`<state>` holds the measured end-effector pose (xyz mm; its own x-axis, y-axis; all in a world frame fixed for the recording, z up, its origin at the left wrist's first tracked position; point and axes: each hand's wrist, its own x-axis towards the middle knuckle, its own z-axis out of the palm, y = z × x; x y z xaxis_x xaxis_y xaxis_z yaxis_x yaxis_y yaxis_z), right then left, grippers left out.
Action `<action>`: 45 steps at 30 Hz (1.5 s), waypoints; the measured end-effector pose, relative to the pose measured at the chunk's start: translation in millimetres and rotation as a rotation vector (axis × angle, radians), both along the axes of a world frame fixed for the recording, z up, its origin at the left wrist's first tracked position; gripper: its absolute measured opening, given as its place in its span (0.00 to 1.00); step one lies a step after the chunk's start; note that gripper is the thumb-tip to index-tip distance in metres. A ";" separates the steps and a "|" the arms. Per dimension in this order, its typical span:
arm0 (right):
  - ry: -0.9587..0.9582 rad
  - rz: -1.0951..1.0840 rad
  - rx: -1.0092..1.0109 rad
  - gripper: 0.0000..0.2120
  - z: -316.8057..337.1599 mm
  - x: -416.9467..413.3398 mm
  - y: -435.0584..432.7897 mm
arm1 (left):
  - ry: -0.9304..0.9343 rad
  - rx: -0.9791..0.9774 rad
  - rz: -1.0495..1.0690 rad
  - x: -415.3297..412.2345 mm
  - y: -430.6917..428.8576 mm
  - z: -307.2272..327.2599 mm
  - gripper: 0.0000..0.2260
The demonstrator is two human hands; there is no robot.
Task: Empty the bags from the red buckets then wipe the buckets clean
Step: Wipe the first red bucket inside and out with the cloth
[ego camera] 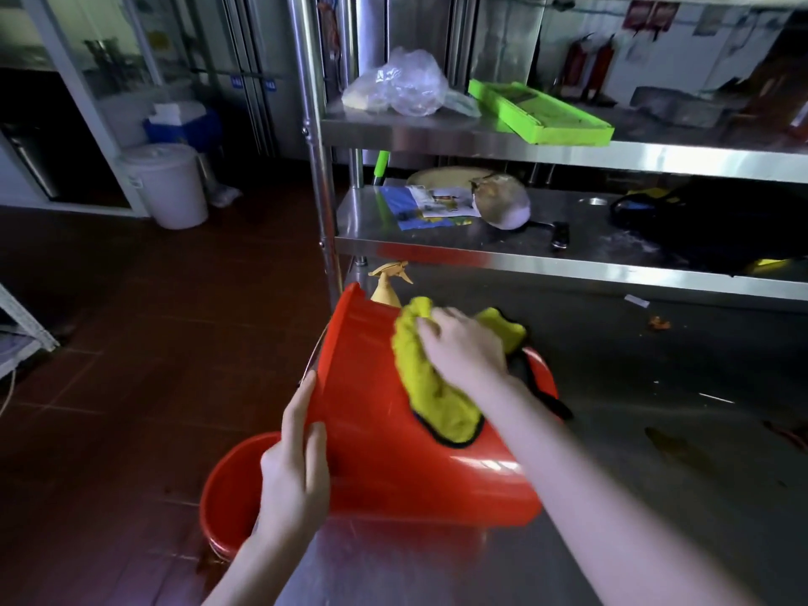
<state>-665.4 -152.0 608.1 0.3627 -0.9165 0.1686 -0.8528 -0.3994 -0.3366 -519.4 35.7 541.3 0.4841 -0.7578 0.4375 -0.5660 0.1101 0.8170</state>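
Observation:
A red bucket [384, 465] lies tilted on its side on the steel table [656, 430], its bottom toward me. My left hand [297, 470] holds it by the left side, fingers wrapped on the wall. My right hand [459, 343] presses a yellow cloth [433, 395] with a dark edge against the bucket's outer wall. A second red bucket [227, 487] stands on the floor below the table's left edge. Behind the tilted bucket a third red rim [544, 369] shows, mostly hidden.
A yellow spray bottle [389, 282] stands behind the bucket. Steel shelves above the table carry a clear plastic bag [402, 83], a green tray [538, 111], papers and a pan. A white lidded bucket [168, 185] stands on the red tiled floor at the left.

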 end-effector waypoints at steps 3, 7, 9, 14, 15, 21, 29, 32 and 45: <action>-0.061 0.228 -0.307 0.21 -8.5 39.8 56.1 | 0.107 0.035 -0.017 -0.6 -8.1 10.9 0.20; -0.104 0.320 -0.447 0.21 -38.8 26.8 100.9 | 0.230 0.135 -0.082 16.6 -48.8 55.0 0.17; -0.165 0.365 -0.502 0.22 -52.6 16.4 114.7 | 0.288 0.249 -0.083 23.3 -85.8 73.2 0.23; -0.184 0.351 -0.507 0.21 -45.1 4.2 105.0 | 0.190 0.353 0.064 12.9 -113.0 84.9 0.22; -0.176 0.288 -0.465 0.21 -37.4 4.1 94.4 | 0.168 0.316 0.065 11.1 -106.8 82.5 0.20; -0.002 -0.010 0.155 0.24 21.5 19.7 -7.0 | 0.117 0.107 -0.080 -10.7 -43.6 47.7 0.19; -0.027 0.419 -0.287 0.20 -12.4 -1.0 44.1 | 0.065 0.123 0.040 -8.4 -56.9 53.6 0.19; -0.049 0.491 -0.388 0.21 -39.9 -28.5 70.1 | 0.045 0.135 0.036 -5.9 -60.3 55.3 0.19; -0.109 0.272 -0.335 0.22 -59.7 -125.7 29.1 | -0.027 0.209 0.080 2.3 -61.2 55.0 0.17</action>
<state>-791.1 -122.9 548.4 0.5469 -0.6785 0.4905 -0.6680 -0.7068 -0.2329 -517.0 -25.5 596.4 0.5365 -0.7931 0.2883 -0.5879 -0.1062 0.8020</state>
